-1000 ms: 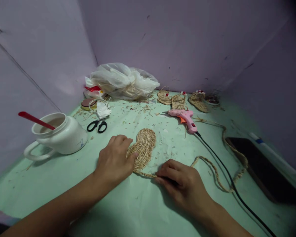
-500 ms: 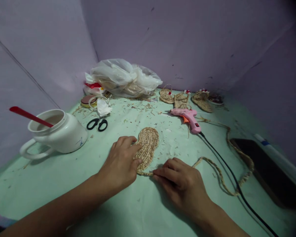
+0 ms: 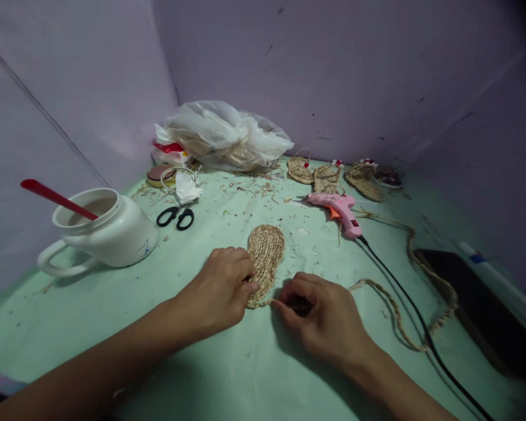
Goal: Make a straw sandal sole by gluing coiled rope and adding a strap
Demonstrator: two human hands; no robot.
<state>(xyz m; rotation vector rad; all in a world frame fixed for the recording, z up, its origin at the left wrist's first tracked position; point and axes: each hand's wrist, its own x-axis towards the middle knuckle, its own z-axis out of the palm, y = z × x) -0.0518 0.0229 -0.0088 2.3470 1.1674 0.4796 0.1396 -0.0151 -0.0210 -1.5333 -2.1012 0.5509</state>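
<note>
A sole-shaped piece of coiled braided straw (image 3: 266,251) lies flat on the pale green table. My left hand (image 3: 228,283) is at its left edge, fingers curled, with the thumb and forefinger closed on the lower left side. From the bottom of the sole a loose end of straw braid (image 3: 260,304) runs to the right. My right hand (image 3: 322,313) pinches that braid between thumb and forefinger, a little right of the sole. The rest of the braid comes out behind my right hand and curves away to the right.
A pink glue gun (image 3: 335,207) lies behind, its black cord running to the front right. A phone (image 3: 477,310) is at the right. Black-handled scissors (image 3: 175,217), a white mug (image 3: 114,234) with a red handle in it, a plastic bag (image 3: 223,137) and small straw slippers (image 3: 326,175) stand around.
My left fingers have curled in from lying over the sole to its left edge. My right hand keeps its pinch on the braid, its fingers slightly more bent. The view has shifted a little.
</note>
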